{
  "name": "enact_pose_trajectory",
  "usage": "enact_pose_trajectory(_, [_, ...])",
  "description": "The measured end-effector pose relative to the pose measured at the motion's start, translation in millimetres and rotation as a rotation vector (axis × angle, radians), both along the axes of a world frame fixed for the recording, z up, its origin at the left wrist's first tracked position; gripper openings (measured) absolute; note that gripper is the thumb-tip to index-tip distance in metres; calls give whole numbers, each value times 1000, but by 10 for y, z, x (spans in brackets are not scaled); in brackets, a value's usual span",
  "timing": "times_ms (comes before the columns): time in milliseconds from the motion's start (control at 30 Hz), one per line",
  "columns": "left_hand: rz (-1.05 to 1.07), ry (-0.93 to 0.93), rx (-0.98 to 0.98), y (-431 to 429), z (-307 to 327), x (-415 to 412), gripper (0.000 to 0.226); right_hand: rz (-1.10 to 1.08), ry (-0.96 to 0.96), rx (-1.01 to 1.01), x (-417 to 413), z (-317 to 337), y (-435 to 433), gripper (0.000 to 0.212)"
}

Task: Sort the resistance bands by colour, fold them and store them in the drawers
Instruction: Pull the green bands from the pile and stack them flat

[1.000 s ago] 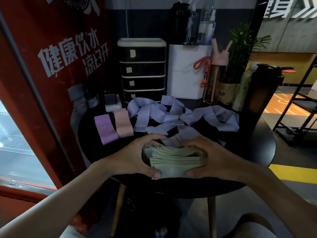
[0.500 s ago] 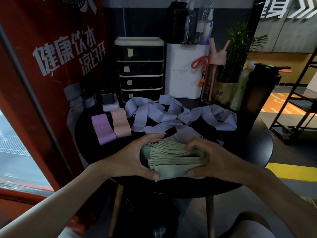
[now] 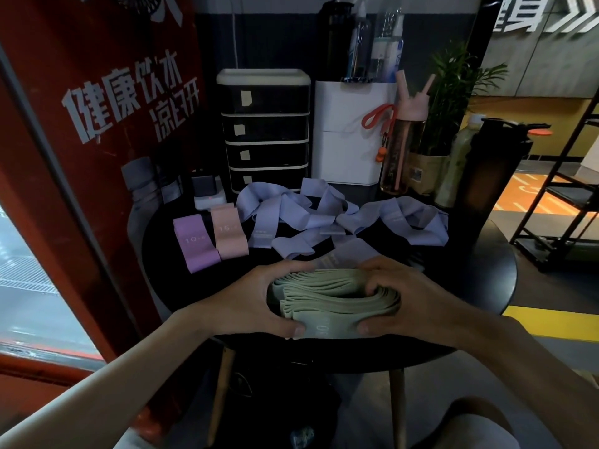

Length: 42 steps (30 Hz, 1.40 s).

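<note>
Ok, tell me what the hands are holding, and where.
The folded green bands: left hand on the stack's left end, right hand on its right end.

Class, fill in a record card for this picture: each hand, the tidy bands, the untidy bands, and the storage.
Left hand: grips green bands, left end
Right hand: grips same stack, right end
Laid flat: purple band, pink band, side by side
Loose heap: blue bands, behind the stack
Drawers: four, shut, at back of table
</note>
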State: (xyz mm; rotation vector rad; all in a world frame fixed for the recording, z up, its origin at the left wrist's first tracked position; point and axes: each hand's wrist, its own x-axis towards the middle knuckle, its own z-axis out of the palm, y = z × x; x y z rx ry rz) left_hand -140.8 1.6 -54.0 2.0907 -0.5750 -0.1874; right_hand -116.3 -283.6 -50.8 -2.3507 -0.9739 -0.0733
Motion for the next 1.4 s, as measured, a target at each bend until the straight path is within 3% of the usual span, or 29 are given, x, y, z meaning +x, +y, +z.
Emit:
enact_pose_trajectory(367, [29, -45, -102, -20, -77, 8, 71, -1, -157, 60, -42, -80, -8, 44])
enact_pose_trajectory(633, [61, -21, -200, -26, -118, 60, 56, -29, -57, 86, -111, -91, -19, 40])
enact_pose_trajectory(933, [158, 140, -398, 104, 230, 75, 52, -84, 340, 419, -153, 116, 215, 46])
enact_pose_trajectory(1033, [301, 285, -513, 239, 385, 58, 52, -128, 521, 553, -197, 135, 477, 38])
enact_pose_trajectory(1200, [540, 279, -470, 528, 530, 125, 32, -247, 886, 709, -234, 50, 1042, 32])
enact_pose_trajectory(1267, [560, 294, -410, 648, 551, 131, 24, -246, 921, 685, -240, 25, 1203, 27])
enact_pose_trajectory(1400, [501, 319, -332, 800, 601, 138, 16, -232, 796, 567, -245, -1, 1379, 29])
